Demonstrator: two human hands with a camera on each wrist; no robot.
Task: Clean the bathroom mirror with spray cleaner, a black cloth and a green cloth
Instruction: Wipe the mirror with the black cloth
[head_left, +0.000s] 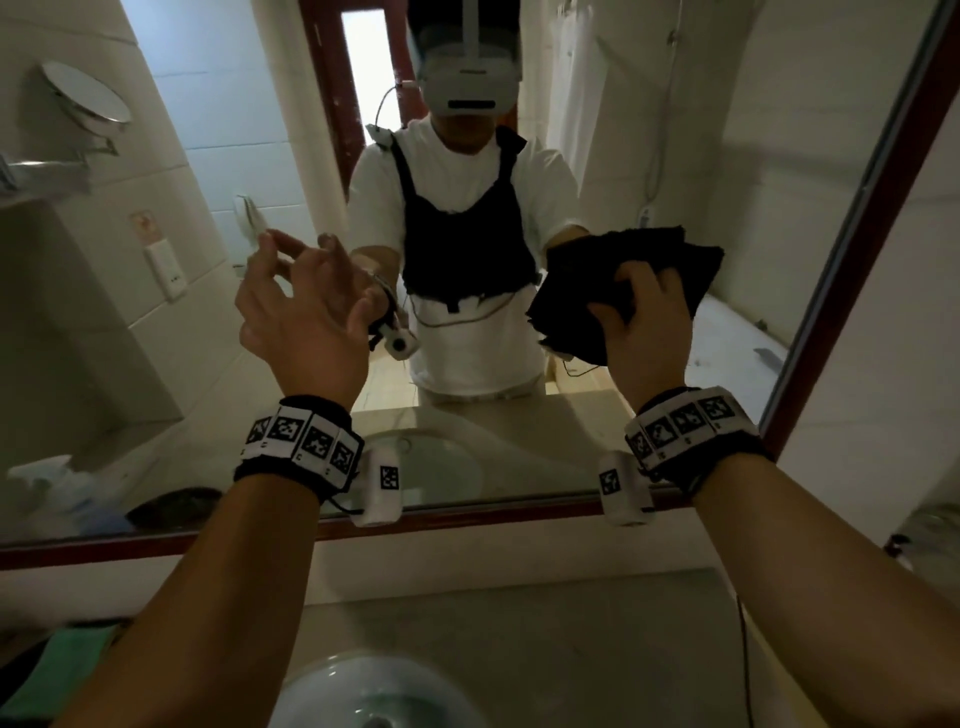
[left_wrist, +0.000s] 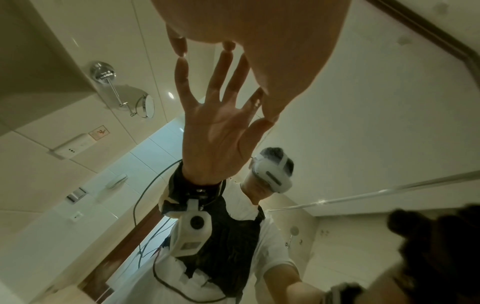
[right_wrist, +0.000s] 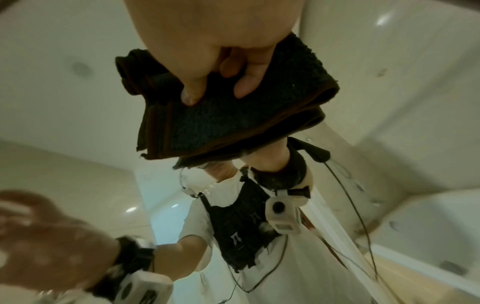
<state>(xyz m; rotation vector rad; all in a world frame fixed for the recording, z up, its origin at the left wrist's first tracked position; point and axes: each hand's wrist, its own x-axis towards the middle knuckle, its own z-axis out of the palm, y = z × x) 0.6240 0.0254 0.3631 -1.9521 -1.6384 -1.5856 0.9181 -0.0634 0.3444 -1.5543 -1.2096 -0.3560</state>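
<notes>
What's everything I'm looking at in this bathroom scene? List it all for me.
mirror: one, dark red frame, on the wall ahead.
black cloth: one, bunched, against the glass.
green cloth: one, counter, lower left.
spray bottle: one, pale, seen as a reflection at the mirror's lower left.
sink: one, white, below.
round shaving mirror: one, chrome, reflected upper left.
left hand: empty, fingers spread near the glass.
right hand: grips the black cloth.

Counter (head_left: 597, 649): beige, lay below the mirror's red frame.
Basin (head_left: 363, 691): white, sunk in.
Green cloth (head_left: 62, 670): lay at the left end.
</notes>
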